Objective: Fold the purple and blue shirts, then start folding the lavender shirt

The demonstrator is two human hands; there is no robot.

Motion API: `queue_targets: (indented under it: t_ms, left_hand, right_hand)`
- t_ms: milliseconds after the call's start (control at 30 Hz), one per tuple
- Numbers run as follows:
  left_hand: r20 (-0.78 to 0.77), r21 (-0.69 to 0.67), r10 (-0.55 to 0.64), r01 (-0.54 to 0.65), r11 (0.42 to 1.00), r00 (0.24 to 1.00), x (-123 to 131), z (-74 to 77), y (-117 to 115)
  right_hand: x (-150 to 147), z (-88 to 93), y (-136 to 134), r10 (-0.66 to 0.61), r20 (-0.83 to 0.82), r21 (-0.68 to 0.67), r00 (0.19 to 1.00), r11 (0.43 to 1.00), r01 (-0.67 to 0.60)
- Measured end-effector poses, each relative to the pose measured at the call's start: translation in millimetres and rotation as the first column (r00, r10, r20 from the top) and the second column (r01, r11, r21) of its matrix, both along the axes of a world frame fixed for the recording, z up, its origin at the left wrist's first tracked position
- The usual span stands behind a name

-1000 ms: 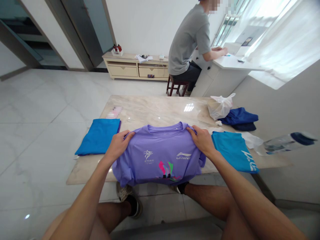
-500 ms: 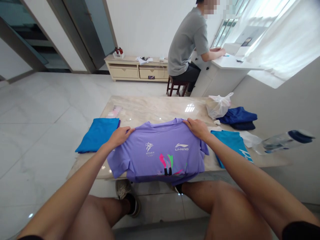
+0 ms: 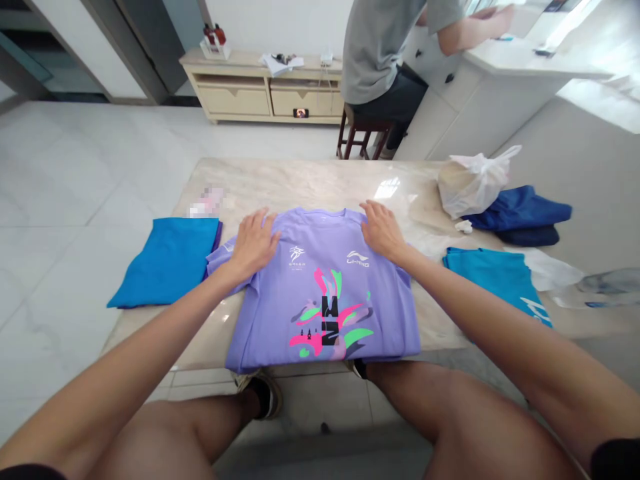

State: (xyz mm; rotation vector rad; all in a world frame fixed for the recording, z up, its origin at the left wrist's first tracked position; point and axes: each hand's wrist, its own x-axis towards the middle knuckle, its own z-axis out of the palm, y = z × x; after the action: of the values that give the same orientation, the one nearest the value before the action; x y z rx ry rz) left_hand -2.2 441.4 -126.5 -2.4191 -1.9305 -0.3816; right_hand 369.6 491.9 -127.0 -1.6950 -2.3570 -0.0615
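Note:
A purple T-shirt (image 3: 320,287) lies face up on the marble-topped table (image 3: 280,177), its collar away from me and its lower part at the near edge. White logos sit on the chest above a pink, green and black print. My left hand (image 3: 256,241) rests on the shirt's left shoulder with the fingers apart. Over the right shoulder lies my right hand (image 3: 383,230), its fingers stretched out flat on the cloth. Both sleeves spread outward beneath my wrists.
Folded blue cloth (image 3: 165,260) lies at the left. To the right are a folded teal garment (image 3: 493,277), a white plastic bag (image 3: 473,187), dark blue clothes (image 3: 525,213) and a clear bottle (image 3: 610,283). Beyond the table, a person (image 3: 387,60) sits on a stool (image 3: 363,130).
My fingers have let go of the shirt's shoulders and now lie open on it. The shirt has settled flatter, showing more of its print. The view has tilted down.

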Motion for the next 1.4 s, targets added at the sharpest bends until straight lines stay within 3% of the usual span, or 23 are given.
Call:
queue_targets:
  t_ms: [67,167,233,300,400,567,733,967,1133,1267,1400]
  left_hand:
    - [0.0,-0.068,-0.078,0.078,0.995,0.997,12,-16.8,-26]
    - [-0.024,-0.203,-0.041,0.035,0.979,0.999,17,-31.5,-52]
    - [-0.047,-0.257,0.023,-0.034,0.966,0.999,16,-29.5,-60]
    - [-0.062,-0.266,0.061,-0.076,0.961,0.996,18,-21.2,-67]
    - [-0.043,-0.238,0.034,-0.044,0.97,0.999,28,-11.5,-80]
    - [0.028,-0.256,0.13,-0.119,0.959,0.991,46,-23.7,-86]
    - [0.037,-0.248,0.117,-0.105,0.963,0.992,43,-34.9,-45]
    - [0.053,-0.277,0.134,-0.115,0.954,0.989,47,-32.6,38]
    - [0.075,-0.277,0.133,-0.108,0.955,0.988,46,-39.2,87]
    - [0.074,-0.291,0.114,-0.088,0.953,0.991,42,-41.2,113]
    - [0.064,-0.339,0.075,-0.049,0.94,0.995,39,-30.3,112]
  right_hand:
    - [0,-16.5,-26,0.082,0.03,-0.051,0.996,0.995,-0.08]
    - [10,-36.0,-62,0.028,0.073,-0.213,0.997,0.977,-0.012]
    - [18,-40.2,-80,-0.059,0.081,-0.238,0.995,0.968,0.077]
    - [23,-37.6,-94,-0.099,0.055,-0.176,0.994,0.979,0.107]
    - [16,-31.0,-112,-0.091,-0.002,-0.138,0.996,0.986,0.089]
    - [-12,-36.5,-123,-0.18,-0.003,-0.255,0.984,0.951,0.173]
    - [-7,-44.9,-88,-0.174,0.024,-0.213,0.984,0.961,0.175]
    - [5,-54.1,0,-0.128,0.034,-0.177,0.991,0.975,0.132]
    - [9,-66.9,52,-0.107,-0.03,-0.152,0.994,0.983,0.101]
    - [16,-62.7,71,-0.075,-0.039,-0.191,0.996,0.979,0.066]
    - [17,-41.2,55,0.069,-0.031,-0.208,0.997,0.975,-0.074]
